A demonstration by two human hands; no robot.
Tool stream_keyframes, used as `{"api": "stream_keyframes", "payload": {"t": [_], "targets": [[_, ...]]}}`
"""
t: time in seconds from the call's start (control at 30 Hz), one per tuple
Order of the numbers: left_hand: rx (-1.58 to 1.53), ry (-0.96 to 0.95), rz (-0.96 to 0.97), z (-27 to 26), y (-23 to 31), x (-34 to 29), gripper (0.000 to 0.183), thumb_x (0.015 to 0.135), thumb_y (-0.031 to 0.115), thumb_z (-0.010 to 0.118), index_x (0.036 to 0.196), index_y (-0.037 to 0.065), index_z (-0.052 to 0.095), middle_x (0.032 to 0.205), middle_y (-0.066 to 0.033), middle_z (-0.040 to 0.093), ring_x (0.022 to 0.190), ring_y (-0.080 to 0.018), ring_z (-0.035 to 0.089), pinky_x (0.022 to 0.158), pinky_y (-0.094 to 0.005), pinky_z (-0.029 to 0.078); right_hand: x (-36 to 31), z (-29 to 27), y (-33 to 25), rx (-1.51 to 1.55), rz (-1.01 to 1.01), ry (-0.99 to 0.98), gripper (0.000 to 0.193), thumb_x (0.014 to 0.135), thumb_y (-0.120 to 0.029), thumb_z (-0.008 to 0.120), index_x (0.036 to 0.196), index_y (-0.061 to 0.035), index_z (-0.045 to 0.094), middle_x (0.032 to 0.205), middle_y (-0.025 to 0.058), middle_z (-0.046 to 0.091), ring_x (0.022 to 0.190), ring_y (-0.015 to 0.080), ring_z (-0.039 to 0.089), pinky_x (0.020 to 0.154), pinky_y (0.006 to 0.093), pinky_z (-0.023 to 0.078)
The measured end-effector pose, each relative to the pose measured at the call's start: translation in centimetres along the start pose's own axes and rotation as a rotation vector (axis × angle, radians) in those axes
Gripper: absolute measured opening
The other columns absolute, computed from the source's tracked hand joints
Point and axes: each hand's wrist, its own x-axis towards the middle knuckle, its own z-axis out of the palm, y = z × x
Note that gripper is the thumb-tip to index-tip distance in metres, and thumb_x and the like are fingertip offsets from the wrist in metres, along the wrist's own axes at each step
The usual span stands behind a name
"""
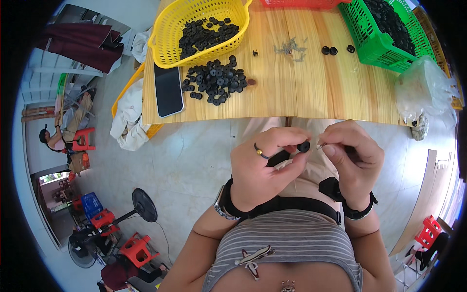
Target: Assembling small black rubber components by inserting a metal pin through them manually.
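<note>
My left hand (262, 168) pinches a small black round part (303, 146) between thumb and forefinger, just off the table's near edge. Facing it, my right hand (359, 158) grips a thin, light metal piece, seemingly a screw (321, 145), its tip close to the black part. Whether the two touch I cannot tell. On the table lies a heap of black discs with centre holes (219, 80). Farther right is a small scatter of grey screws (290, 48). A pair of black round parts (330, 50) and a single one (350, 48) sit beyond it.
A yellow basket (154, 48) of black parts stands at the table's far left, near a phone (169, 92). To the right are a green basket (379, 61) full of black pieces and a clear plastic bag (423, 87). A fan (145, 205) stands on the floor at left.
</note>
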Motion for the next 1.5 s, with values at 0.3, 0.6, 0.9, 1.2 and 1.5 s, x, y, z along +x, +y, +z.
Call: {"api": "stream_keyframes", "payload": {"t": [0.3,0.6,0.9,1.2,1.5], "targets": [[0.010,-0.065,-0.052,-0.2,1.1,-0.4,0.022,0.065,-0.001,0.069,0.083,0.006,0.058,0.077,-0.0044,0.061,0.059,-0.0123,0.057,0.053,-0.0216,0.046,-1.1,-0.1,0.3,0.049,0.003,-0.014,0.013,0.069,0.009,0.063,0.080,0.0014,0.062,0.079,0.0083,0.060,0.063,0.0089,0.052,0.050,0.0188,0.037],[0.017,-0.091,-0.058,-0.1,1.6,-0.8,0.022,0.066,0.000,0.070,0.083,0.005,0.058,0.077,-0.0048,0.061,0.058,-0.0122,0.056,0.053,-0.0220,0.045,-1.3,-0.3,0.2,0.047,-0.011,-0.030,0.015,0.068,0.009,0.064,0.079,-0.0003,0.064,0.078,0.0082,0.060,0.064,0.0101,0.053,0.051,0.0198,0.040],[-0.047,-0.124,-0.105,0.3,1.3,-1.1,0.022,0.066,-0.002,0.071,0.083,0.004,0.058,0.077,-0.0054,0.061,0.059,-0.0109,0.057,0.054,-0.0214,0.044,-1.4,-2.1,0.9,0.087,0.009,-0.194,0.022,0.064,0.005,0.069,0.084,-0.0028,0.070,0.080,0.0042,0.056,0.065,0.0088,0.049,0.053,0.0209,0.038],[-0.291,-0.182,-0.146,0.2,1.0,-0.9,0.031,0.068,-0.010,0.068,0.092,-0.001,0.051,0.084,-0.0115,0.059,0.079,-0.0152,0.058,0.071,-0.0263,0.047,-1.0,-2.3,2.2,0.877,0.606,0.101,0.043,0.086,-0.016,0.046,0.122,0.0061,0.041,0.103,0.0095,0.055,0.075,0.0107,0.045,0.066,0.0191,0.035],[-0.306,-0.154,-0.302,0.1,0.2,-1.0,0.028,0.070,-0.009,0.067,0.091,-0.001,0.050,0.086,-0.0097,0.059,0.079,-0.0128,0.057,0.072,-0.0255,0.046,-1.8,-2.7,2.7,0.929,0.588,0.010,0.025,0.087,-0.009,0.050,0.110,0.0022,0.050,0.108,0.0156,0.056,0.087,0.0139,0.056,0.076,0.0213,0.045]]}}
